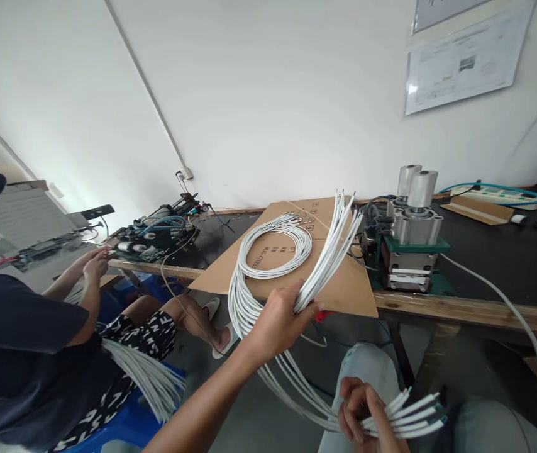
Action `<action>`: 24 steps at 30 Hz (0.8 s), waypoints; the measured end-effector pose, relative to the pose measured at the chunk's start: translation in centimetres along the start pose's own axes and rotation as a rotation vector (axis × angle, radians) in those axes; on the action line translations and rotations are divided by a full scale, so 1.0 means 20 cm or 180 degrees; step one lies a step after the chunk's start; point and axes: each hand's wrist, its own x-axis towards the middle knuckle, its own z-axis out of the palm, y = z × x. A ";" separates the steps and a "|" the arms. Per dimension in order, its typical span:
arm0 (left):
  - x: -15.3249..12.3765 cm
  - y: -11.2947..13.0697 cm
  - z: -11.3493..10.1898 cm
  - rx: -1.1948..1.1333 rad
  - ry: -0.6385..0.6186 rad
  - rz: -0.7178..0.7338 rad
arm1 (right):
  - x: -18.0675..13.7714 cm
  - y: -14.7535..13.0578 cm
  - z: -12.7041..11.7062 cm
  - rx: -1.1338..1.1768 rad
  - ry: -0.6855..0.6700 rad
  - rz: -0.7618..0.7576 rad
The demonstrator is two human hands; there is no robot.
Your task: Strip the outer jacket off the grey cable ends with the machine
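My left hand (278, 321) is closed around a bundle of white cables (329, 245), held up in front of the bench; their upper ends fan out over a cardboard sheet (348, 292). The bundle loops down and round to my right hand (358, 412), which is closed on the other ends just above my lap. The cut tips stick out to the right of that hand. A second coil of white cables (275, 248) lies on the cardboard.
A small machine with two metal cylinders (412, 233) stands on the dark bench (495, 258) right of the cardboard. At the left a seated person (27, 352) handles white cables by another device (155, 236). A power strip (499, 195) lies at the back right.
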 end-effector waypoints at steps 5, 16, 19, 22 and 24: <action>0.02 -0.03 0.06 0.0018 -0.0493 0.0202 | 0.00 -0.04 0.00 0.0218 -0.0160 -0.0138; -0.31 -0.08 0.07 0.0302 -0.1147 0.0400 | 0.18 0.04 -0.09 0.1038 0.0487 0.0215; -0.37 -0.07 0.02 0.0289 -0.0919 0.0094 | 0.22 0.13 -0.14 0.1117 0.0534 0.0336; -0.41 -0.08 -0.01 0.0287 -0.0792 0.0089 | 0.22 0.16 -0.15 0.1173 0.0533 0.0384; -0.42 -0.08 -0.01 0.0337 -0.0729 0.0105 | 0.21 0.16 -0.15 0.1161 0.0515 0.0420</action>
